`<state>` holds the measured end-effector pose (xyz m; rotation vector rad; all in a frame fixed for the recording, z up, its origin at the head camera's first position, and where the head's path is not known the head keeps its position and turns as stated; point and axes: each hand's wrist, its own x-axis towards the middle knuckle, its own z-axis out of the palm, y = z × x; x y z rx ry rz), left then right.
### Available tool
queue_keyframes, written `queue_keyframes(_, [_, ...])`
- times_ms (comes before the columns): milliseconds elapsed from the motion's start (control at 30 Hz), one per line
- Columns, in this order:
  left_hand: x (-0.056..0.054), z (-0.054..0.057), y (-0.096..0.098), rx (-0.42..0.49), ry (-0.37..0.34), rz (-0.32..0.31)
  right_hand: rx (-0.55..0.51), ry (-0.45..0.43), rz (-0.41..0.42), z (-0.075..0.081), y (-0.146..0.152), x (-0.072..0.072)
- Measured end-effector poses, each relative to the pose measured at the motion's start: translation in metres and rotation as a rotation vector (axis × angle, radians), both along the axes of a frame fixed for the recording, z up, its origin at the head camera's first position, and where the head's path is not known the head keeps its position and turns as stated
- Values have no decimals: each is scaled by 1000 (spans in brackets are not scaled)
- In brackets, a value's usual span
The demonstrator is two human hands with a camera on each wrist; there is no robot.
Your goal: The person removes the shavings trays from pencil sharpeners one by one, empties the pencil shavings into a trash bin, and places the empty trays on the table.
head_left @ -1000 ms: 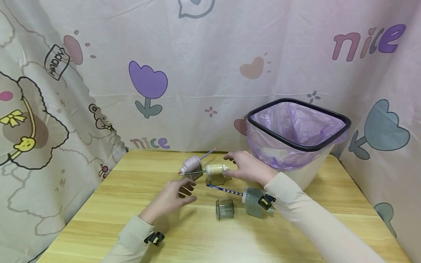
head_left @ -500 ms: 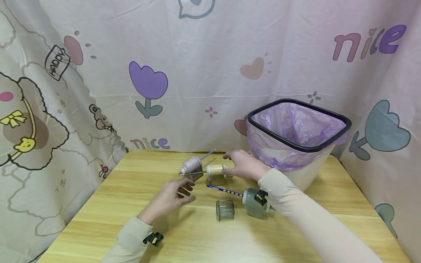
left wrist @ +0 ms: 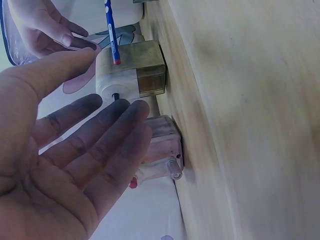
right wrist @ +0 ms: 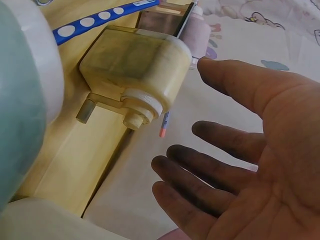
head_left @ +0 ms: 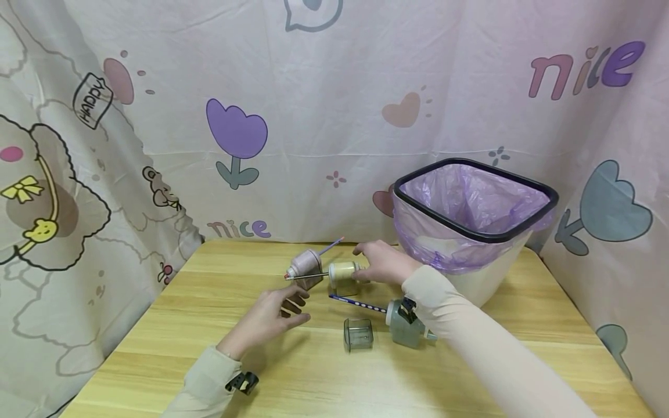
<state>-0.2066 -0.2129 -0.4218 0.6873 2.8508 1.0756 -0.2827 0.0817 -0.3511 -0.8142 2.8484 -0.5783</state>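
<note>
A yellow crank pencil sharpener [head_left: 343, 271] lies on the table with a dark pencil [head_left: 313, 276] in its front. Beside its crank end hovers my right hand [head_left: 385, 264], fingers spread, apart from it in the right wrist view. My left hand [head_left: 269, 316] hangs left of it, palm facing it, holding nothing. Behind is a lilac sharpener [head_left: 306, 264] with a purple pencil [head_left: 330, 246]. A green sharpener [head_left: 405, 332], partly hidden by my right wrist, has a dotted blue pencil [head_left: 360, 303] in it. A clear grey shavings drawer [head_left: 358, 335] lies in front, detached.
A white bin [head_left: 486, 281] with a purple bag [head_left: 470, 200] and black rim stands at the right back, close behind my right forearm. A patterned curtain [head_left: 313, 197] hangs along the table's back edge. Bare wood table [head_left: 313, 383] extends toward the front.
My right hand and forearm have shifted slightly left, toward the yellow sharpener. My left hand has barely moved. The sharpeners and drawer stay in place.
</note>
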Motion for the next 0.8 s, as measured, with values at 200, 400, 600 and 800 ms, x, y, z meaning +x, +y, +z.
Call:
queue_keyframes(200, [1,-1,1,-5,-5,-1,37,-7,11,-6,-8,-5])
queue_keyframes(400, [2,-1,0,1,1,-6,45,6,12,-11,-13,-8])
queue_keyframes(600, [4,-1,0,28,-10,-36,73,39,25,-15,-18,-10])
queue_keyframes(800, [4,-2,0,28,-9,-35,60,75,74,-24,-19,-17])
